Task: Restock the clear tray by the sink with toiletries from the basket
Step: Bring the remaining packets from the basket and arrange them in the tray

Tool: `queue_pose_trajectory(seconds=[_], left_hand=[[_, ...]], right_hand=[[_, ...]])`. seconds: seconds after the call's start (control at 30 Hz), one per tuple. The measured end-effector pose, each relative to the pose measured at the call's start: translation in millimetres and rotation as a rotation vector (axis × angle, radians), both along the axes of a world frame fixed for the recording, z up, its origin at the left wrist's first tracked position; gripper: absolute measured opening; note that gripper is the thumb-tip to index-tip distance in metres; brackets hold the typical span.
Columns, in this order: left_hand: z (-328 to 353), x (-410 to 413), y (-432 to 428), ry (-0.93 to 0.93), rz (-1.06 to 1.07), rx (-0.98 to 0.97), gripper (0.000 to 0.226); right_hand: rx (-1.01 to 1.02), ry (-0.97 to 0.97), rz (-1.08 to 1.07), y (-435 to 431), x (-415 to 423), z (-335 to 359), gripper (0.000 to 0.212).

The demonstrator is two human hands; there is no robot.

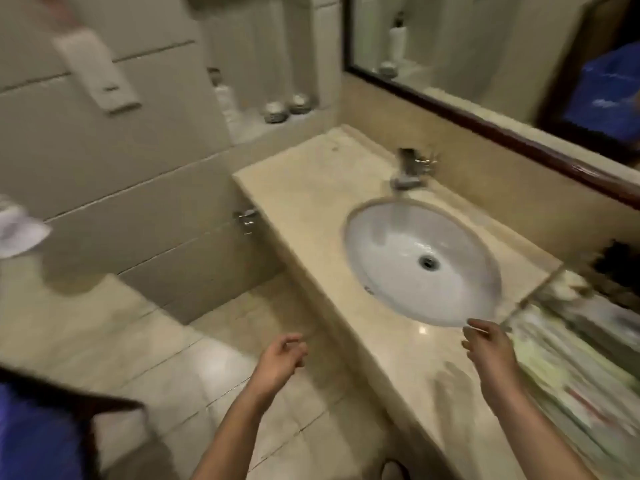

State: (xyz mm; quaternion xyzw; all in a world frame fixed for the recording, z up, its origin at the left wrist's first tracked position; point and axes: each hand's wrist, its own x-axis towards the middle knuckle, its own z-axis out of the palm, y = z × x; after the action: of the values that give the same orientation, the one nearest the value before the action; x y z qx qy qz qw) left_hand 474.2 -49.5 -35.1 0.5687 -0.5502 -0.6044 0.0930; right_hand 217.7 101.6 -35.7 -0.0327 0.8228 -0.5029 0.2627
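Observation:
The clear tray [530,299] sits on the counter right of the sink, blurred, with several packets and toiletries in it. My right hand [488,344] hovers over the counter beside the tray's left corner, and seems to pinch a thin pale item between thumb and fingers. My left hand [282,356] hangs over the floor left of the counter, fingers loosely curled and holding nothing. No basket is visible.
A white oval sink [420,261] is set in the beige marble counter [311,202], with a chrome tap [410,171] behind it. A dark-framed mirror [485,46] hangs above. A wall niche [277,109] holds small jars and a bottle. Tiled floor [138,323] lies left.

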Motion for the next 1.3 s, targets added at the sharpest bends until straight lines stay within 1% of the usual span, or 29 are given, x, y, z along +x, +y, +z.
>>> queue_pose_trajectory(seconds=[0.1, 0.17, 0.2, 0.3, 0.4, 0.47, 0.5, 0.63, 0.7, 0.77, 0.97, 1.1, 1.2, 1.3], left_hand=[[3, 120, -9, -0.012, 0.211, -0.018, 0.017], [3, 215, -1, -0.05, 0.355, -0.035, 0.012], [5, 265, 8, -0.077, 0.433, -0.06, 0.011], [7, 398, 45, -0.171, 0.723, -0.139, 0.011], [9, 499, 97, -0.224, 0.985, -0.111, 0.015], [11, 537, 127, -0.215, 1.106, -0.084, 0.008], [9, 552, 139, -0.21, 1.147, -0.076, 0.006], [-12, 585, 171, -0.198, 1.292, -0.012, 0.009], [-28, 592, 174, -0.187, 1.337, 0.057, 0.014], [-39, 596, 168, -0.152, 1.355, 0.121, 0.011], [-62, 640, 114, -0.138, 1.423, 0.202, 0.01], [-67, 676, 76, -0.144, 1.443, 0.268, 0.02], [-87, 706, 52, -0.151, 1.47, 0.312, 0.015], [-101, 725, 29, -0.176, 1.46, 0.321, 0.011]], right_hand=[[-0.011, 0.02, 0.235, -73, 85, 4, 0.021], [-0.028, 0.015, 0.43, -118, 164, 5, 0.019], [-0.041, 0.022, 0.547, -139, 208, 3, 0.022], [-0.043, 0.067, 0.886, -184, 338, 9, 0.023], [-0.053, 0.092, 1.197, -203, 457, 20, 0.02], [-0.061, 0.144, 1.363, -206, 519, 26, 0.017], [-0.049, 0.173, 1.442, -207, 546, 28, 0.018], [-0.012, 0.263, 1.683, -217, 626, 26, 0.022], [0.024, 0.306, 1.763, -227, 655, 20, 0.022], [0.055, 0.327, 1.805, -241, 675, 11, 0.022], [0.158, 0.347, 1.842, -319, 730, -22, 0.019], [0.209, 0.401, 1.866, -372, 768, -34, 0.019], [0.255, 0.431, 1.969, -398, 812, -48, 0.019], [0.282, 0.442, 2.127, -397, 847, -59, 0.023]])
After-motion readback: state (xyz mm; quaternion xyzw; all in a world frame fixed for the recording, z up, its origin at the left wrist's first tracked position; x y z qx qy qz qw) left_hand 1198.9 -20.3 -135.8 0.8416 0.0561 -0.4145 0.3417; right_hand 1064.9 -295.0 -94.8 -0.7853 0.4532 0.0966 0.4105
